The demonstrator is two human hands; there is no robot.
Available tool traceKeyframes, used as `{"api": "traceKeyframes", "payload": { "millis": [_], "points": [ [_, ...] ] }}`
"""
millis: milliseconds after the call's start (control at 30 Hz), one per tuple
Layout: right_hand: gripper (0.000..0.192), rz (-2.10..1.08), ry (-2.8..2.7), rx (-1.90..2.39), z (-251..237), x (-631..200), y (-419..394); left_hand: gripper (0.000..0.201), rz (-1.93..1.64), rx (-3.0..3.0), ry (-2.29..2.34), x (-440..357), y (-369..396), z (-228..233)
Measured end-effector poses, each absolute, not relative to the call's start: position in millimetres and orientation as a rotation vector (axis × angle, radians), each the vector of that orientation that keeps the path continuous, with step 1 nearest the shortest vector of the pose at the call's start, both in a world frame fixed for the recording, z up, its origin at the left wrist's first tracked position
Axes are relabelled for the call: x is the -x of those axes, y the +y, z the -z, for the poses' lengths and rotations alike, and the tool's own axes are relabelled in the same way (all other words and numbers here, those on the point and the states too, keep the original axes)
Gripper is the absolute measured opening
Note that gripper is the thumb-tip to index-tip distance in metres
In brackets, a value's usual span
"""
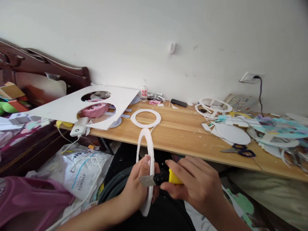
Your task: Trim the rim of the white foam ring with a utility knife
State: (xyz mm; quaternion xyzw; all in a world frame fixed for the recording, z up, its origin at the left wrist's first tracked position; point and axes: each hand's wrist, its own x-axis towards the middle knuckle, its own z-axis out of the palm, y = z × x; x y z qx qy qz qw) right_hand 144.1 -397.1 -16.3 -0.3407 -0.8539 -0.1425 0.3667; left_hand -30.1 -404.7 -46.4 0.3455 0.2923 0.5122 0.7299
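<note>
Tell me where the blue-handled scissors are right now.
In the head view, the blue-handled scissors lie to the right on the wooden table, near its front edge, just in front of a white disc.

"CHIMEI" on the white plastic bag (80, 181); red characters on the bottle (144, 92), too small to read

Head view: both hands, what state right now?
Left hand: closed, holding a white foam-like ring.
Right hand: closed around a yellow and black knife, metal blade across the ring.
</note>
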Motion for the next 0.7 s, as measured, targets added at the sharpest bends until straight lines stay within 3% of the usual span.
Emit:
{"api": "traceKeyframes", "payload": {
  "millis": [700],
  "points": [
    [0.046,0.418,-2.185,0.944,12.2,-141.4,-397.2,0.058,-1.285,-0.823,0.934,35.9,-406.4,49.7]
  ]
}}
